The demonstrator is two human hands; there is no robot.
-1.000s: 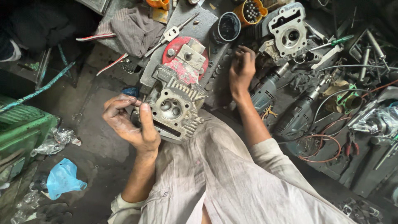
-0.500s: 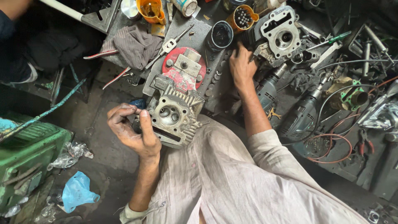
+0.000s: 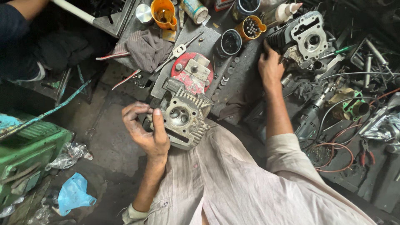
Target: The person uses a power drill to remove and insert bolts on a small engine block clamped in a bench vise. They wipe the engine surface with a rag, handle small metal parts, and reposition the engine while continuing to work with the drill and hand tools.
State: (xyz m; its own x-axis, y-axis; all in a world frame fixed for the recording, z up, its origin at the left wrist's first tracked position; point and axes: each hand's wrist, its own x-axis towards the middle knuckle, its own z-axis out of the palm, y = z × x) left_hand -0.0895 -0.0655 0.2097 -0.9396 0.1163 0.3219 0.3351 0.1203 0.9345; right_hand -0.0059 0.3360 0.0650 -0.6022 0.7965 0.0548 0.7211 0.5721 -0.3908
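A finned grey metal cylinder head (image 3: 185, 118) rests on my lap over a pale cloth garment. My left hand (image 3: 145, 129) grips its left edge, thumb lying on its face. My right hand (image 3: 270, 66) is stretched out to the workbench, palm down, resting next to a second finned engine part (image 3: 306, 39) with a round bore. What the right hand's fingers touch is hidden, and I cannot tell whether it grips anything. A red round plate (image 3: 192, 71) with a metal block on it lies just beyond the cylinder head.
Orange cups (image 3: 163, 12), a black tin (image 3: 231, 41), a grey rag (image 3: 146, 48), a drill (image 3: 310, 118) and tangled wires (image 3: 341, 146) crowd the bench. A green machine (image 3: 25, 150) stands at left, a blue bag (image 3: 73, 193) on the floor. Another person's arm (image 3: 23, 8) shows top left.
My right hand has reached further out and to the right, toward the second engine part. The left hand still holds the cylinder head. The view has shifted so the bench sits lower in frame.
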